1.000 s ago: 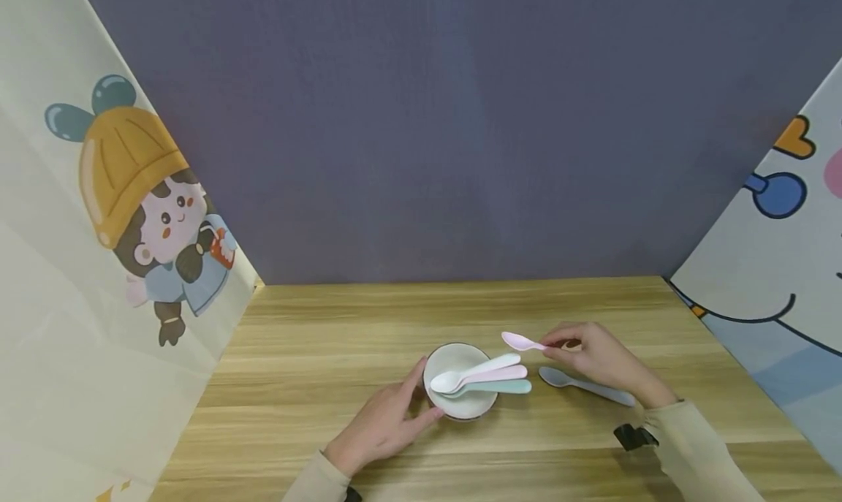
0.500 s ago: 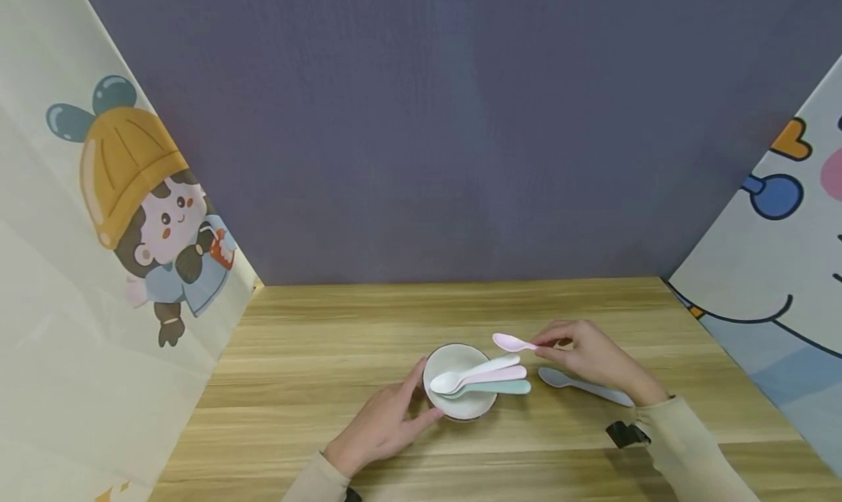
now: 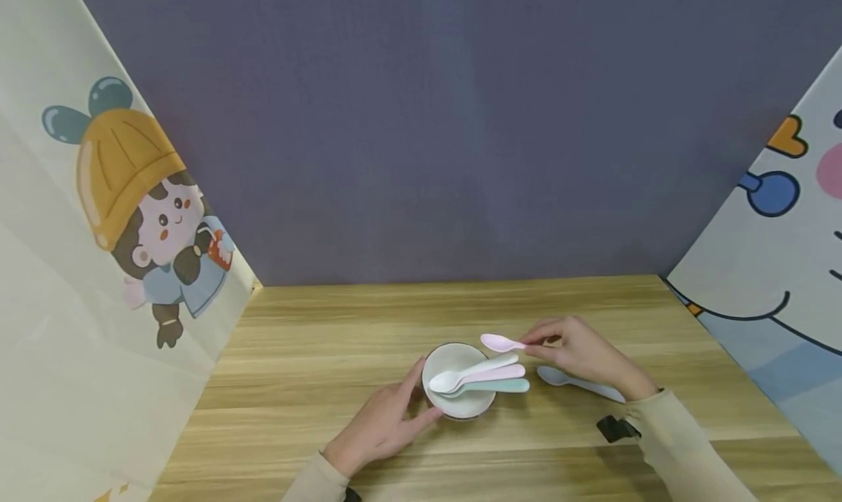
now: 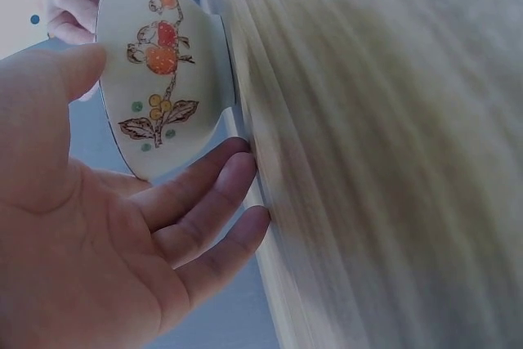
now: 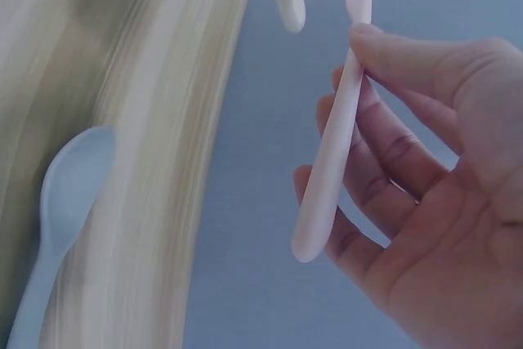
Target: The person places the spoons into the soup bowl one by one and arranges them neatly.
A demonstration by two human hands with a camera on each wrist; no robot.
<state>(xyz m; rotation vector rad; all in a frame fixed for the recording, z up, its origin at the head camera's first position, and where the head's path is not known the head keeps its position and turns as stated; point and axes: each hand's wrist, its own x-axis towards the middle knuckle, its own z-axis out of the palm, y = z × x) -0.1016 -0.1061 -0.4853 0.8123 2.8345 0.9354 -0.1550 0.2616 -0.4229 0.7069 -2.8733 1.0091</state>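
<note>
Tabletop (image 3: 329, 334): left hand (image 3: 387, 420) holds bowl (image 3: 454, 357) of three spoons (image 3: 496, 373), right hand (image 3: 579, 352) pinches pink spoon (image 3: 498, 343).

One bowl (image 3: 452, 358), one worktop (image 3: 316, 341), one white spoon (image 3: 475, 370), one green spoon (image 3: 493, 386), one grey-blue spoon (image 3: 554, 375), two pink spoons (image 3: 498, 342) (image 3: 501, 373): five in all.

The surface (image 3: 296, 341) shows light brown wood grain. A white bowl (image 3: 454, 359) and a grey-blue spoon (image 5: 69, 202) rest on it.
</note>
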